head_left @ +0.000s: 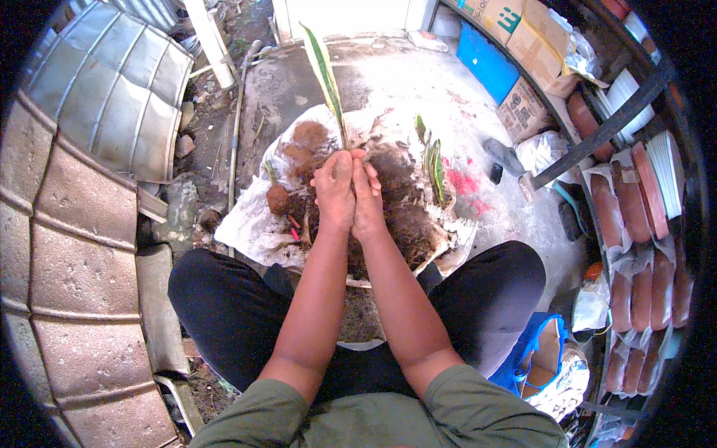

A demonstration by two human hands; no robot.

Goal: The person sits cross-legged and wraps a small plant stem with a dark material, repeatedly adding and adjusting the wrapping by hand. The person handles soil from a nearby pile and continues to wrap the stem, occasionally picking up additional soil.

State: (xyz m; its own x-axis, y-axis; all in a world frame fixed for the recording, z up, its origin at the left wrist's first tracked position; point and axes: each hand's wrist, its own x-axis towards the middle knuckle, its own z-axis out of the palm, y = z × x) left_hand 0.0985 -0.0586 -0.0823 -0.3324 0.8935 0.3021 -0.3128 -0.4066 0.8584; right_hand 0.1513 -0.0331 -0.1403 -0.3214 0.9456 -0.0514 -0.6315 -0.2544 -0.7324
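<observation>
My left hand [334, 190] and my right hand [366, 196] are pressed together, palms inward, around the base of a snake plant leaf [323, 71]. The leaf stands up from between them, long and green with pale yellow edges, leaning slightly left. Whatever part of the plant lies inside my hands is hidden. Beneath them, dark loose soil [396, 179] is heaped on a spread white sack [254, 224]. To the left on the sack sits a small plant with a brown root ball [278, 200], near a thin red stick-like piece [295, 230]. More variegated leaves [435, 168] lie at the right.
Brown tile-like slabs [82, 276] and a metal sheet panel [112, 82] border the left side. Shelving with stacked reddish-brown tiles [635, 291] and cardboard boxes [534, 45] lines the right. A blue bag [534, 351] stands by my right knee; a dark sandal [504, 155] lies farther off.
</observation>
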